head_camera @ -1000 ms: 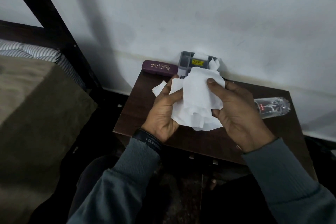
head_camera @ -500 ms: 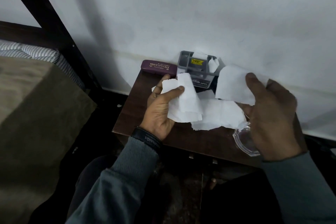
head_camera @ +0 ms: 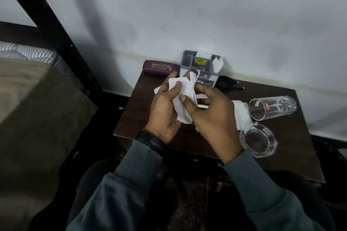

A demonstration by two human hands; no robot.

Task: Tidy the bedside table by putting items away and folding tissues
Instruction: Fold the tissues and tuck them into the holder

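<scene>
I hold a crumpled white tissue (head_camera: 185,99) above the dark wooden bedside table (head_camera: 142,116). My left hand (head_camera: 165,110) grips it from the left with thumb on top. My right hand (head_camera: 212,116) pinches its right side with thumb and fingers. Another white tissue (head_camera: 241,114) lies flat on the table to the right of my right hand, partly hidden by it. A grey organiser (head_camera: 201,63) with tissues and a yellow-labelled item stands against the wall.
A maroon spectacle case (head_camera: 160,67) lies at the table's back left. A drinking glass (head_camera: 272,107) lies on its side at the right, a glass ashtray (head_camera: 258,140) in front of it. A black object (head_camera: 228,84) lies near the wall. The bed (head_camera: 33,110) is left.
My right hand has let go of the second tissue, which now lies on the table, and has come back left to the tissue in my left hand. The camera has shifted, showing the glass and ashtray.
</scene>
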